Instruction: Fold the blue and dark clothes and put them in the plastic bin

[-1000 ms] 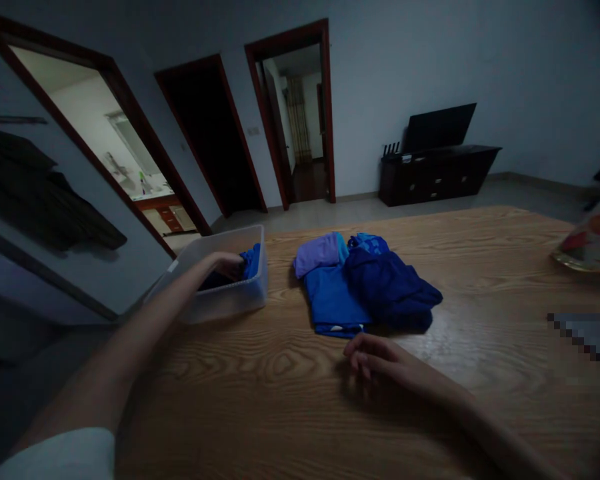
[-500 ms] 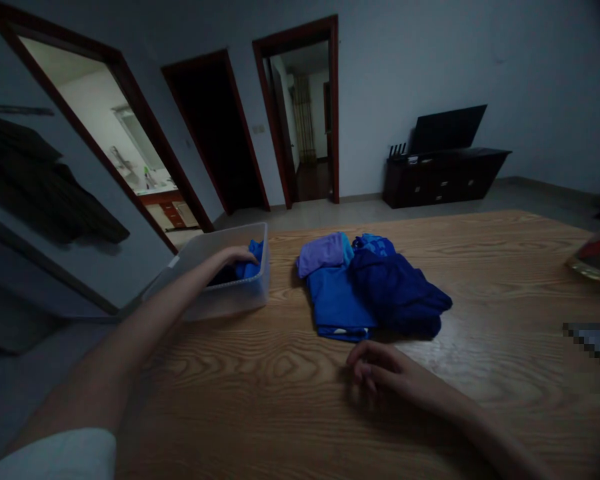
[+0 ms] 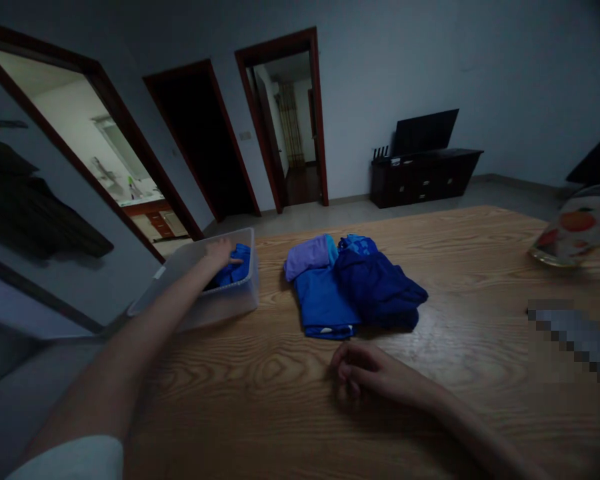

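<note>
Furthest left, the clear plastic bin (image 3: 207, 300) sits at the table's left edge, and the left hand (image 3: 219, 252) reaches into it with the arm stretched long and nearly straight from the shoulder. Its palm faces down on a folded blue cloth (image 3: 233, 261) inside the bin, fingers spread over the fabric; whether they pinch it or merely press it flat, I cannot tell. The cloth lies just right of and under the fingers, against the bin's right wall, packed to 1 side as if to leave room.

To the right of that hand, well apart from it, 1 pile of folded clothes (image 3: 353, 287) rests on the wooden table (image 3: 480, 267): lilac and light blue pieces at the back, a darker navy one on the right, stacked close so they stay tidy.

Just nearer than the pile, the right hand (image 3: 363, 372) lies idle on the table, fingers loosely curled under, holding nothing, forearm resting flat.
</note>
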The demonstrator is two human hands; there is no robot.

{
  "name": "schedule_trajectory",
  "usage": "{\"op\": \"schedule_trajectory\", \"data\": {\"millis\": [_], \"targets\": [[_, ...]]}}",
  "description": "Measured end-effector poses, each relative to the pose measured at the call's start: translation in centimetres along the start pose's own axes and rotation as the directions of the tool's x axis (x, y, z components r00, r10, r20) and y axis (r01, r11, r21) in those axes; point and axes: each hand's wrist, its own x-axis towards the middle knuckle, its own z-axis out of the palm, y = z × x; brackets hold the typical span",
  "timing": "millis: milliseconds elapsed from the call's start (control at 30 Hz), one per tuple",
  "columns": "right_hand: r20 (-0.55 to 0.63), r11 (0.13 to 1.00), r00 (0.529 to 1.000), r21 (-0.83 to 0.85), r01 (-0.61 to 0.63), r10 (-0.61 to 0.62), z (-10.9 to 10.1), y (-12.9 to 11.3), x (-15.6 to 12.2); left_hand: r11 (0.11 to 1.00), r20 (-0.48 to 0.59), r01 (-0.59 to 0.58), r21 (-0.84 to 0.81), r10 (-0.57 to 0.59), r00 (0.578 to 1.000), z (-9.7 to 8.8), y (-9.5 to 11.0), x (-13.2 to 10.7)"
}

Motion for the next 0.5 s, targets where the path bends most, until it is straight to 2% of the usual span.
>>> {"op": "schedule_trajectory", "data": {"millis": [100, 167, 233, 300, 367, 400, 433, 500], "targets": [[-0.052, 0.995, 0.998, -0.098, 0.023, -0.028, 0.2, -0.3, -0.2, 0.990, -0.144, -0.070, 0.126, 0.088, 0.986, -1.8, 2.1, -0.1], [-0.122, 0.952, 0.985, -0.294, 0.083, -0.124, 0.1, -1.2, -0.5, 0.975, -0.218, -0.151, 0.164, 0.185, 0.958, -2.9, 3.8, -1.3], [-0.179, 0.839, 0.940, -0.520, 0.159, -0.289, -0.4, -2.4, -0.9, 0.941, -0.261, -0.285, 0.179, 0.325, 0.909, -3.7, 5.6, -3.6], [-0.175, 0.648, 0.866, -0.734, 0.202, -0.468, -1.7, -3.6, -1.2, 0.873, -0.277, -0.454, 0.178, 0.487, 0.828, -3.5, 7.4, -6.9], [-0.142, 0.404, 0.793, -0.904, 0.140, -0.593, -3.6, -4.3, -1.2, 0.796, -0.262, -0.586, 0.151, 0.604, 0.753, -2.0, 9.0, -10.9], [-0.133, 0.285, 0.772, -0.956, 0.064, -0.621, -4.7, -4.3, -1.2, 0.776, -0.226, -0.619, 0.120, 0.628, 0.744, -0.6, 9.6, -13.0], [-0.147, 0.198, 0.770, -0.980, -0.028, -0.621, -5.8, -4.1, -1.1, 0.767, -0.165, -0.637, 0.075, 0.640, 0.751, 1.1, 10.1, -15.0], [-0.194, 0.109, 0.798, -0.981, -0.161, -0.570, -7.8, -3.3, -1.0, 0.749, 0.010, -0.660, -0.063, 0.661, 0.750, 5.1, 10.7, -18.6]]}}
